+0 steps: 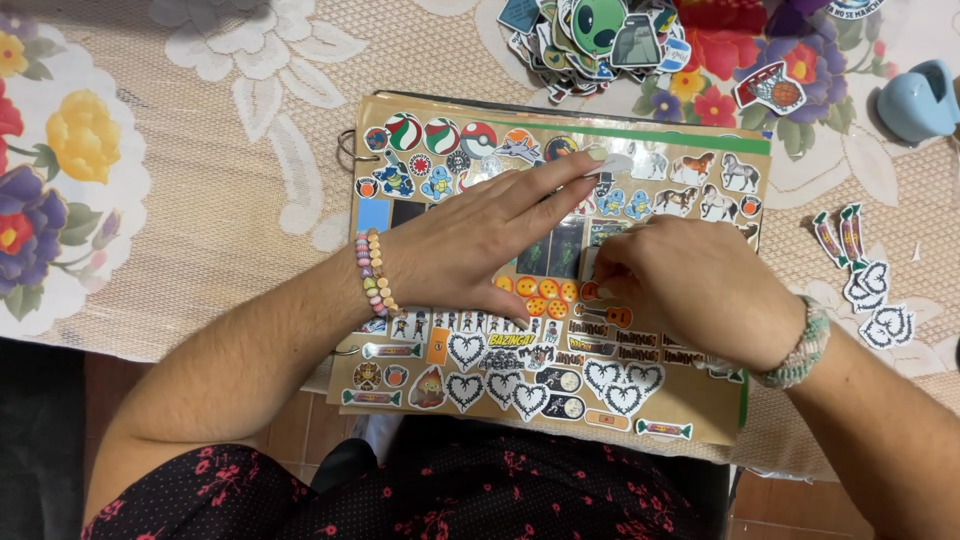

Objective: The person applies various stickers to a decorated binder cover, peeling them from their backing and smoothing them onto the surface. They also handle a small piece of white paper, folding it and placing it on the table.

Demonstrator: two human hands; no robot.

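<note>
While the left hand (480,240) lies flat with fingers spread on the brown sticker-covered binder page (560,270), its fingertips reach a small white sticker scrap (615,162) near the page's upper middle. Just beside it, the right hand (680,285) is curled, fingertips pinched together against the page at a sticker too hidden to make out. A beaded bracelet (375,272) circles the left wrist, a woven band (800,345) the right. Loose stickers (600,35) are heaped on the lace-covered bench (200,200) above the page; heart-shaped ones (875,300) lie to its right.
</note>
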